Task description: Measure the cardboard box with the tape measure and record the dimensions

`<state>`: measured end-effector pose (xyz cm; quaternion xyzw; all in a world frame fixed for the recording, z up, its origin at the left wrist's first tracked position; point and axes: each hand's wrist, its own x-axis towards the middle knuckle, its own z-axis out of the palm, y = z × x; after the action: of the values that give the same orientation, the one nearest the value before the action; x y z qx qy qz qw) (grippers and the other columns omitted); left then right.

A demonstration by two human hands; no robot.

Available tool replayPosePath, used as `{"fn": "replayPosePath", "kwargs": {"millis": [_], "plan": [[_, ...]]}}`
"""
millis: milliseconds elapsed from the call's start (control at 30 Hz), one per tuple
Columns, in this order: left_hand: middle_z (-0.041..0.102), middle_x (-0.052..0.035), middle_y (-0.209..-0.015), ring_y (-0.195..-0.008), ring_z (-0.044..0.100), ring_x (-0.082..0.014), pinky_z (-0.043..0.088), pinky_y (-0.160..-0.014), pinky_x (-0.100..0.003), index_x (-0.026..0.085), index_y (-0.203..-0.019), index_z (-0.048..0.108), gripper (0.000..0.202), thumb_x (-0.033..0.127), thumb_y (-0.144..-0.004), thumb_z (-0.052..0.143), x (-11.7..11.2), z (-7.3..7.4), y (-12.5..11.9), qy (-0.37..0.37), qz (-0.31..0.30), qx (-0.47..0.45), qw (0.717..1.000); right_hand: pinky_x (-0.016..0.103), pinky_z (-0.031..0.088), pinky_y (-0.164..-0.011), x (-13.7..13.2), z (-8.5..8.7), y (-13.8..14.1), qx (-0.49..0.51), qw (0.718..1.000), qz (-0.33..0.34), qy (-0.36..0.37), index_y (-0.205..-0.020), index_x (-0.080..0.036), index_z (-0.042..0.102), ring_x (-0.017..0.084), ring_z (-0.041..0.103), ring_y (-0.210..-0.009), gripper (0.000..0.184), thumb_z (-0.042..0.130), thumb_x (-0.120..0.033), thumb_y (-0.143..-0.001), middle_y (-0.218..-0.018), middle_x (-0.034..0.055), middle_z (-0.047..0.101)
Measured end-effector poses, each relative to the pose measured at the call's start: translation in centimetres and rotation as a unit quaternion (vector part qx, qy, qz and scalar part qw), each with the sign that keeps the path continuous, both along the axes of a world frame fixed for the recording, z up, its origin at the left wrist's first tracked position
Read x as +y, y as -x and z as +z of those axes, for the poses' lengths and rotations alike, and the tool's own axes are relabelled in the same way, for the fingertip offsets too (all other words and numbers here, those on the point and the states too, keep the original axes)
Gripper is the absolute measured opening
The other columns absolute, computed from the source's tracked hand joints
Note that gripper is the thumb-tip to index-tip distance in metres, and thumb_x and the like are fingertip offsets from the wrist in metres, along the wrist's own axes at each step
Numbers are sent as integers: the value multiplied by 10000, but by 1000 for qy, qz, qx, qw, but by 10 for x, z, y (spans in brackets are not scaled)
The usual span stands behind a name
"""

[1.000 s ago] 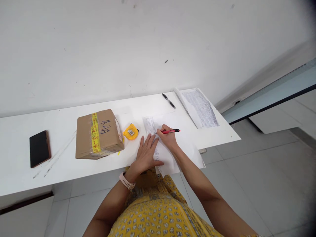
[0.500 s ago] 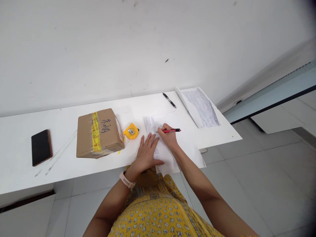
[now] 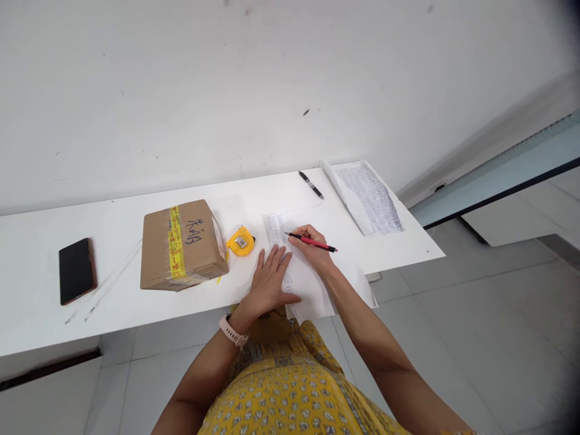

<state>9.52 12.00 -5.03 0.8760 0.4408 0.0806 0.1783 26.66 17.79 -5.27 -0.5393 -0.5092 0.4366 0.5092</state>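
My right hand (image 3: 313,246) is closed around a red and black pen (image 3: 318,244), its tip over the written strip of a white sheet of paper (image 3: 335,284). Rows of small handwriting run down the sheet's left side. Flat on that same paper lies my left hand (image 3: 272,283), fingers spread, with a pale pink band on the wrist. Left of the paper sits a yellow tape measure (image 3: 241,241), close beside a brown cardboard box (image 3: 156,248) that has yellow tape and dark handwriting on it.
A black phone (image 3: 76,272) lies at the left of the white table (image 3: 122,308). Toward the wall (image 3: 181,90) rests a black pen (image 3: 310,185). At the table's right end, a densely written sheet (image 3: 369,199) lies partly folded over. The front edge runs along my body.
My right hand has shifted slightly right, and the pen has tilted, its rear end now lower and further right. My left hand stays where it was.
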Motion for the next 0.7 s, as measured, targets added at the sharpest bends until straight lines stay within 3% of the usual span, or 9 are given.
{"fn": "replayPosePath", "kwargs": {"millis": [100,267,700], "plan": [[273,-227,-1625,-1532,164,-362,48,-1234,-583,119,-1516,335,1085,613,-675,810,0,0,0,-1,0,-7,1000,289,385,-595,-1,1,0,-28,1000,2,-10,-756,-220,544,136,469,-612,242,691,-411,-779,-666,-31,542],[274,-226,-1624,-1530,169,-369,50,-1229,-600,134,-1524,322,1087,599,-674,817,1,0,-1,5,-2,-12,1000,280,295,-537,1,1,6,-95,994,-22,-40,-642,-244,369,116,337,-537,274,593,-291,-793,-566,-73,350],[279,-223,-1623,-1531,165,-366,54,-1226,-604,149,-1526,313,1087,614,-675,804,1,-3,0,0,-3,-23,1000,287,301,-534,3,-4,7,-154,987,-19,-43,-640,-251,372,124,353,-524,237,553,-309,-781,-550,-65,380]]}}
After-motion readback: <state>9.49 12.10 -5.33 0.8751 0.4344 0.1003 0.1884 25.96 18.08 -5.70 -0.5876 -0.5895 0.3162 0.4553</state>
